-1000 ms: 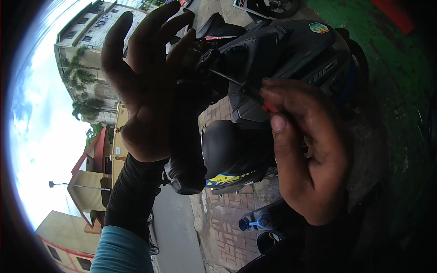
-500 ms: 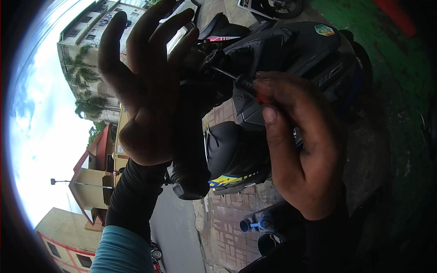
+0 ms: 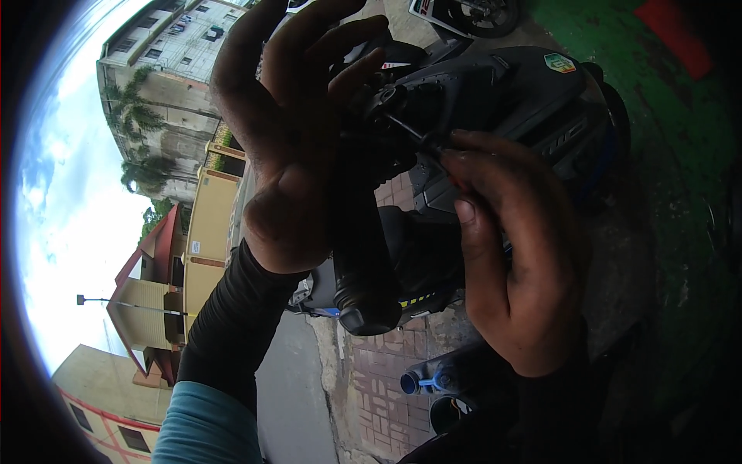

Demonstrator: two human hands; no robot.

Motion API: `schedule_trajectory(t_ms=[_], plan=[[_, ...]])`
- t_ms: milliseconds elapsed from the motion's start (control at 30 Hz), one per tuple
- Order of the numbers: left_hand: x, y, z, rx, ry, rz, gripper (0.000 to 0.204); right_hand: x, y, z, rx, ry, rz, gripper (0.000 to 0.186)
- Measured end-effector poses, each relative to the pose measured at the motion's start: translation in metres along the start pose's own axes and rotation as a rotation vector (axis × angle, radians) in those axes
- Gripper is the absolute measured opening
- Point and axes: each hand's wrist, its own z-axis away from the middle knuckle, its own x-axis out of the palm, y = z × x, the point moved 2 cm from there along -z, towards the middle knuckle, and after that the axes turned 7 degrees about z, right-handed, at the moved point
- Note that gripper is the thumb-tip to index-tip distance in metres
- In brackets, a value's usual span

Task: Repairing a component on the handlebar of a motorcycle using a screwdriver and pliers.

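My right hand (image 3: 525, 247) pinches the dark and red handle of a screwdriver (image 3: 405, 127) between thumb and fingers. Its thin metal shaft points up and left, and the tip meets a round dark fitting (image 3: 388, 97) by the handlebar. A black rubber handlebar grip (image 3: 365, 271) runs down the middle with its end towards me. Against the grip's left side is my left hand (image 3: 290, 155), fingers stretched and spread, not wrapped round it. Deep shadow hides exactly where the palm touches.
Behind the screwdriver stands a dark scooter (image 3: 525, 93) with a bright sticker. Another motorcycle's wheel (image 3: 488, 11) shows at the top. A dark jug with a blue spout (image 3: 423, 381) sits on the brick paving (image 3: 379, 371) below. Green floor (image 3: 657, 147) lies to the right, buildings to the left.
My left hand and the handlebar grip have shifted right in the picture, and the background has shifted with the view. The screwdriver stays in my right hand, its tip still at the fitting.
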Motion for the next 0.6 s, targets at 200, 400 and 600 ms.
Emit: schedule_trajectory(t_ms=[200, 400, 600], plan=[[0.001, -0.003, 0.001, -0.043, -0.056, 0.11, 0.086, 0.0, -0.008, -0.003, 0.013, -0.012, 0.018, 0.029], [0.003, -0.003, 0.001, -0.086, -0.02, 0.095, 0.07, 0.002, -0.015, -0.004, -0.017, -0.048, 0.087, 0.031], [-0.002, 0.005, -0.013, -0.228, -0.497, -0.101, 0.052, 0.008, -0.022, -0.007, -0.119, -0.022, 0.176, 0.04]])
